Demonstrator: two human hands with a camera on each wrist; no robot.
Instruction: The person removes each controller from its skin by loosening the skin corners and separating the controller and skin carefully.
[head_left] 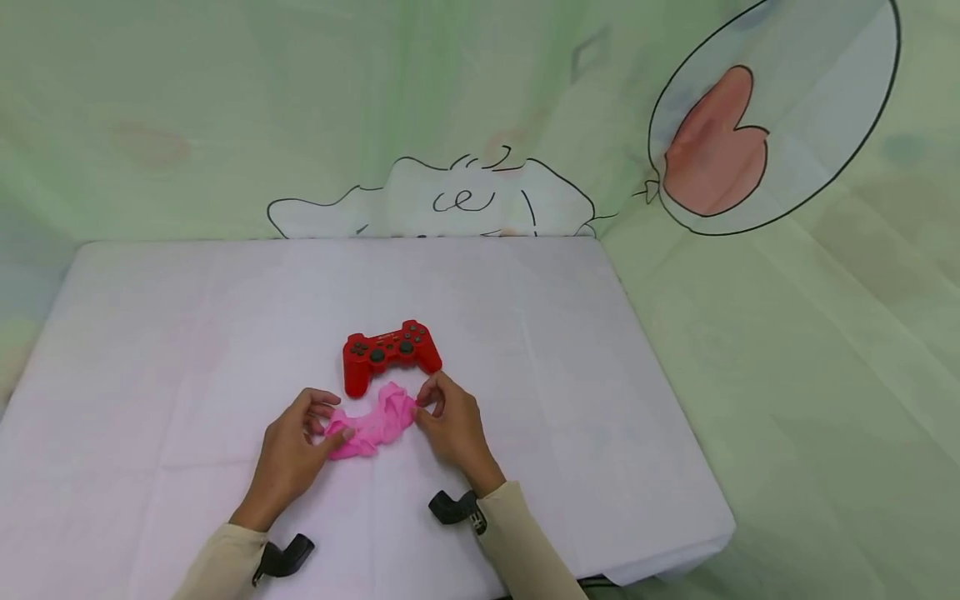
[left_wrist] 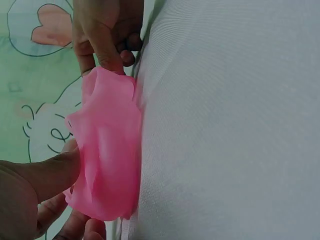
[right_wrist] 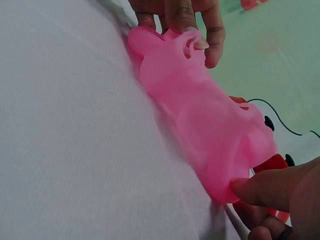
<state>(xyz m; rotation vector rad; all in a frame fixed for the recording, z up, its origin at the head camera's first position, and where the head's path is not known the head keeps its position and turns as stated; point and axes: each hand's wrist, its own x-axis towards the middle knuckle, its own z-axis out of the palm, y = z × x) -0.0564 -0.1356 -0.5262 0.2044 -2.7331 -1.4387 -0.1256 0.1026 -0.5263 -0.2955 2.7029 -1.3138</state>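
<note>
A soft pink silicone controller cover (head_left: 381, 423), crumpled and with small holes, lies low over the white table. My left hand (head_left: 288, 448) pinches its left end between thumb and fingers. At the opposite end, the thumb and fingertips of my right hand (head_left: 454, 425) grip the edge. Just beyond the cover sits a red game controller (head_left: 392, 353), sticks and buttons upward, its right grip close to my right fingertips. In the right wrist view the controller (right_wrist: 276, 164) is mostly hidden behind the cover (right_wrist: 200, 107) and my hand.
The white-clothed table (head_left: 585, 400) stretches around both hands. Behind it hangs a green curtain (head_left: 225, 108) with cartoon drawings. A black wrist camera mount (head_left: 285, 557) shows at the left sleeve, another mount (head_left: 452, 507) at the right.
</note>
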